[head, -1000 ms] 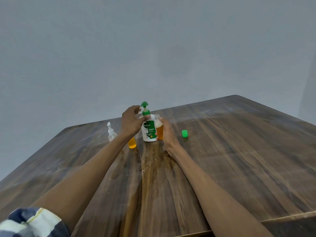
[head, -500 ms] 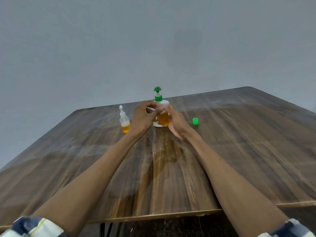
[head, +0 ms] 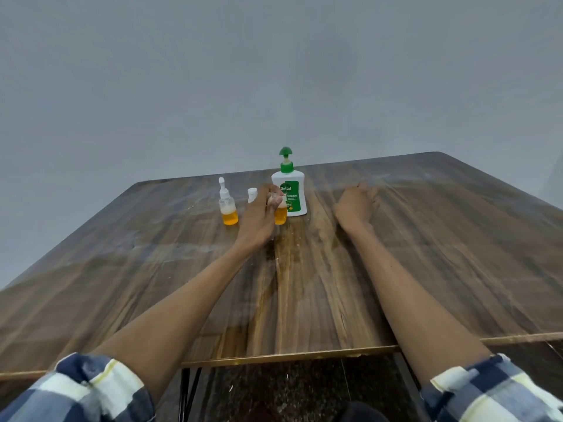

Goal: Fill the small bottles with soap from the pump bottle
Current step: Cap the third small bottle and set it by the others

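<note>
Our plaid sleeves (head: 76, 388) sit nearest, above the wooden counter (head: 426, 284). Our left hand (head: 259, 217) grips a small bottle (head: 281, 215) of orange soap. Our right hand (head: 355, 205) lies curled on the counter; what it holds we cannot tell. Just behind the left hand stands the pump bottle (head: 289, 190); left of it, a second small bottle (head: 228, 208).
</note>
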